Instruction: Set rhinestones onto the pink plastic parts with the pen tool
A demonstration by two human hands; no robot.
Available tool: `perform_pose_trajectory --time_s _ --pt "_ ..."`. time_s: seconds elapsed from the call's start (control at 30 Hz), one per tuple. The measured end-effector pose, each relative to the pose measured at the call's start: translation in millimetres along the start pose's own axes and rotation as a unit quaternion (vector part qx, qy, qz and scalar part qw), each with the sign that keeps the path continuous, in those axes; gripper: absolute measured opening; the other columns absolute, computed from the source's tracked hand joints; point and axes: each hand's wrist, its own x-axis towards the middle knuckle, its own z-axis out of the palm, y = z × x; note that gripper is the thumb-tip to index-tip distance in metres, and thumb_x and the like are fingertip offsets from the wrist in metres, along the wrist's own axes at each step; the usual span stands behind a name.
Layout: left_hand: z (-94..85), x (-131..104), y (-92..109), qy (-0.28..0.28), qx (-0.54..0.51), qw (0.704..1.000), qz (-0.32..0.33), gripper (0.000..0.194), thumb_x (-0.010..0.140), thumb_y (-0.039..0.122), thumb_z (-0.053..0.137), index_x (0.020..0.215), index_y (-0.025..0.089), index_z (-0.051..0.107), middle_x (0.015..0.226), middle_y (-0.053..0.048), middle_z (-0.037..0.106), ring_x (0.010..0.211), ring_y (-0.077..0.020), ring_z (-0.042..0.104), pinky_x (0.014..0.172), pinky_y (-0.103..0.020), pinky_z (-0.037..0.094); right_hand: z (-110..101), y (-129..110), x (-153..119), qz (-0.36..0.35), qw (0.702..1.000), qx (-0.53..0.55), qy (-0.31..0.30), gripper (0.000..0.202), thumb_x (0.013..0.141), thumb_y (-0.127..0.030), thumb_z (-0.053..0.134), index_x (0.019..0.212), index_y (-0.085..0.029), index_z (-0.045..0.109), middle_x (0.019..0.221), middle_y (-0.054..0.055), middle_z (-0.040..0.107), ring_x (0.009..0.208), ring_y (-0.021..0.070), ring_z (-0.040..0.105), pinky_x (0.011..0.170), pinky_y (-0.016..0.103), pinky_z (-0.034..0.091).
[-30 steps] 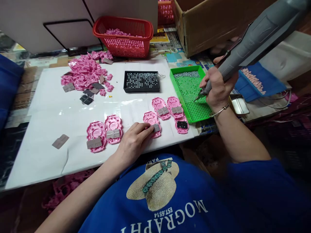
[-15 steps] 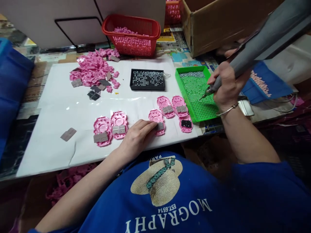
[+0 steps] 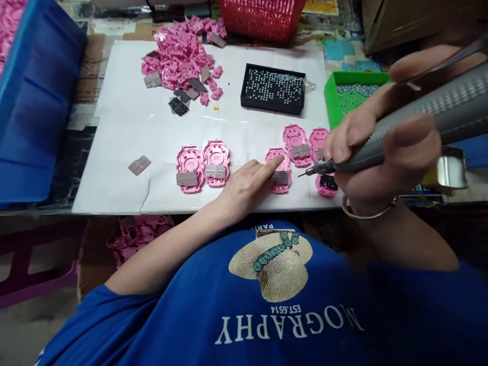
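My right hand (image 3: 358,127) is wrapped around a grey electric screwdriver (image 3: 452,104), its thin bit pointing left. The tip hovers just right of a pink plastic shell (image 3: 277,156) with a grey plate (image 3: 281,177) across its lower half. My left hand (image 3: 244,185) rests beside that shell, index finger stretched onto it and the other fingers loosely bent. To the left stand two more pink shells (image 3: 216,152) with grey plates. Further right are several others, one with a black plate (image 3: 328,182), partly hidden by my right hand.
A black tray (image 3: 272,104) of small screws sits mid-table. Behind my right hand is a green tray (image 3: 333,101), also holding screws. A pile of pink parts (image 3: 179,56), a red basket (image 3: 263,20) and loose grey plates (image 3: 140,165) lie around. A blue bin (image 3: 41,112) stands left.
The screwdriver has moved from over the green tray down and left towards the shell. My left index finger has shifted further up the shell. The view has tilted downward.
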Motion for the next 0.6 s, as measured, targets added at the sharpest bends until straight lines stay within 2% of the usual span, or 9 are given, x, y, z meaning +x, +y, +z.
perform_pose_trajectory --time_s 0.03,0.1,0.2,0.3,0.5,0.6 --pt "0.5 0 1 0.004 0.002 1.000 -0.003 0.050 0.098 0.010 0.048 0.146 0.013 0.036 0.089 -0.004 0.067 0.082 -0.0155 0.059 0.074 -0.027 0.051 2 4 -2 -0.025 1.000 0.005 -0.011 0.028 0.073 -0.044 0.078 0.097 -0.032 0.070 0.102 -0.005 0.060 0.046 0.0042 0.045 0.032 0.023 0.035" --pt "1.0 -1 2 0.011 0.002 1.000 -0.011 0.052 0.098 0.011 0.048 0.148 0.014 0.035 0.088 -0.003 0.067 0.081 -0.0151 0.058 0.074 -0.027 0.051 5 11 -4 -0.031 0.998 0.021 -0.057 0.026 0.075 -0.040 0.078 0.099 -0.033 0.071 0.100 -0.005 0.062 0.045 0.0042 0.047 0.032 0.023 0.036" --pt "0.8 -1 3 0.009 -0.006 0.999 -0.032 0.052 0.099 0.015 0.050 0.149 0.015 0.034 0.091 -0.003 0.068 0.081 -0.0152 0.059 0.075 -0.027 0.051 8 19 -6 -0.031 0.994 0.051 -0.087 0.028 0.076 -0.036 0.080 0.100 -0.028 0.070 0.080 -0.005 0.061 0.041 0.0057 0.045 0.034 0.024 0.038" --pt "0.8 -2 3 0.007 -0.011 0.999 -0.043 0.052 0.099 0.016 0.050 0.149 0.016 0.034 0.092 -0.003 0.069 0.082 -0.0153 0.059 0.075 -0.027 0.052 10 23 -10 -0.022 0.994 0.053 -0.097 0.032 0.077 -0.039 0.079 0.104 -0.028 0.066 0.062 -0.007 0.052 0.040 0.0094 0.047 0.038 0.026 0.040" --pt "0.4 -2 3 0.007 -0.015 0.999 -0.045 0.052 0.099 0.016 0.050 0.149 0.016 0.035 0.092 -0.004 0.068 0.082 -0.0153 0.059 0.074 -0.027 0.051 6 26 -12 0.012 0.993 0.036 -0.109 0.035 0.077 -0.040 0.078 0.106 -0.029 0.063 0.063 -0.007 0.055 0.040 0.0102 0.044 0.038 0.027 0.036" --pt "0.0 -1 4 0.001 -0.014 0.999 -0.051 0.053 0.098 0.016 0.051 0.149 0.016 0.036 0.090 -0.003 0.067 0.081 -0.0154 0.060 0.073 -0.027 0.051 -2 30 -14 0.068 0.988 0.023 -0.137 0.045 0.074 -0.051 0.079 0.109 -0.032 0.058 0.066 -0.006 0.057 0.045 0.0139 0.051 0.044 0.031 0.046"
